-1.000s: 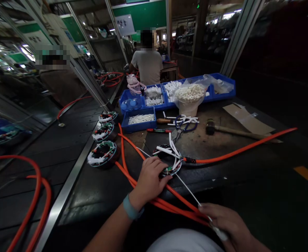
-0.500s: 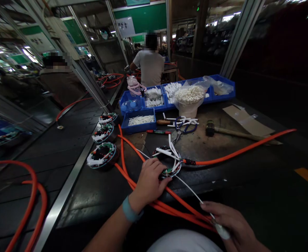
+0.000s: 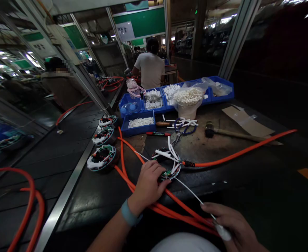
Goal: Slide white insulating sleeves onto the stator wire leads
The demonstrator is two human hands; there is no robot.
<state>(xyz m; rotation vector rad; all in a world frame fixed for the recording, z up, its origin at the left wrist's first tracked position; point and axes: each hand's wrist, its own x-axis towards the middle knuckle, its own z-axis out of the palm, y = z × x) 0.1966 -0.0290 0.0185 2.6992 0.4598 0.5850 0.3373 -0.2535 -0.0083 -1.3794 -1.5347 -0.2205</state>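
Note:
My left hand [image 3: 150, 180] grips the near left side of a motor stator [image 3: 178, 168], a ring with a green circuit board; its fingers are curled over the rim. White sleeves [image 3: 172, 151] stick up from the ring, and an orange cable [image 3: 222, 160] leaves it on the right. A thin white cord [image 3: 189, 190] runs taut from the stator's near edge to my right hand [image 3: 228, 217]. That hand is closed around the cord low at the right, with a pale, shiny piece in the palm that I cannot make out.
Finished-looking stators [image 3: 101, 157] stand at left beside a metal strip [image 3: 64, 196]. Beyond my hands lie scissors [image 3: 185, 126], a red marker [image 3: 158, 134] and a hammer [image 3: 235, 133]. Blue bins [image 3: 159, 109] and a tub of white sleeves [image 3: 187, 105] stand behind. Orange cables [image 3: 169, 213] pass under my left wrist.
The camera's view has shifted slightly. Both hands keep almost the same position and hold, and the cord stays stretched between the stator and my right hand.

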